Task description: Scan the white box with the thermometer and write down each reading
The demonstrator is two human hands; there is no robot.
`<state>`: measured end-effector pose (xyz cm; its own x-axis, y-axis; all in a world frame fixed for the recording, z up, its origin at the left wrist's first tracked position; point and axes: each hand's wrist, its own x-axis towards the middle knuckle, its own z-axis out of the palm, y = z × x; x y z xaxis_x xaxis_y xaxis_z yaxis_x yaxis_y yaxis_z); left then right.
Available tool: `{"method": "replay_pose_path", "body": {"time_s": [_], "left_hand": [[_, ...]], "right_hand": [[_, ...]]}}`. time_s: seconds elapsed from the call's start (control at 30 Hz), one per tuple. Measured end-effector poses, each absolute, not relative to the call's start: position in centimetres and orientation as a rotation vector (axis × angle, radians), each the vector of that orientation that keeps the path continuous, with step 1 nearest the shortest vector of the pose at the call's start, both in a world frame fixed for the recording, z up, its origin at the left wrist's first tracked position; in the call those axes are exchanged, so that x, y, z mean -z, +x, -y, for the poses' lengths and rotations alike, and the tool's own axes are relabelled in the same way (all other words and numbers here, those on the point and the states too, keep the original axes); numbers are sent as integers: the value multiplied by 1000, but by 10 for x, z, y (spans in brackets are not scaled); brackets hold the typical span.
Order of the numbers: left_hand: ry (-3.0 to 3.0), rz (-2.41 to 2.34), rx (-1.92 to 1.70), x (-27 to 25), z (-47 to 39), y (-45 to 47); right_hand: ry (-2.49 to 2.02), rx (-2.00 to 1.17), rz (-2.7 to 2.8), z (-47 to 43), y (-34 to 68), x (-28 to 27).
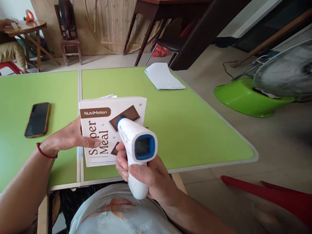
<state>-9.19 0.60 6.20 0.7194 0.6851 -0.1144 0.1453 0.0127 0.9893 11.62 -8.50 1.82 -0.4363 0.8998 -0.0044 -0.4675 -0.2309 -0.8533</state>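
Note:
A white box [92, 159] printed "NutriMotion Super Meal" is held up over the near edge of the green table. My left hand [75, 135] grips its left side, thumb across the front and the other fingers hidden behind. In my right hand [143, 172] is a white infrared thermometer [137, 182] with a blue-rimmed dark screen facing me. The fingers wrap round its handle, and its nose points at the front of the box, overlapping the brown picture; I cannot tell whether the two touch. Some papers [108, 96] show just behind the box's top edge.
The green table [185, 130] has a metal-edged seam and a slanted right side. A phone [37, 119] lies at left, white sheets [163, 76] at the far edge. Beyond are a fan on a chair [70, 45], a green stool [243, 97] and a seated person [12, 48].

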Motion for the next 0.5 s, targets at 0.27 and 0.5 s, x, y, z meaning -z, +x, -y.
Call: {"method": "replay_pose_path", "body": {"time_s": [0.27, 0.5], "left_hand": [[1458, -684, -481, -59, -7, -93], [1500, -685, -471, -60, -6, -93]], "right_hand": [[-689, -1784, 1014, 88, 113, -18], [-667, -1782, 997, 88, 112, -17]]}}
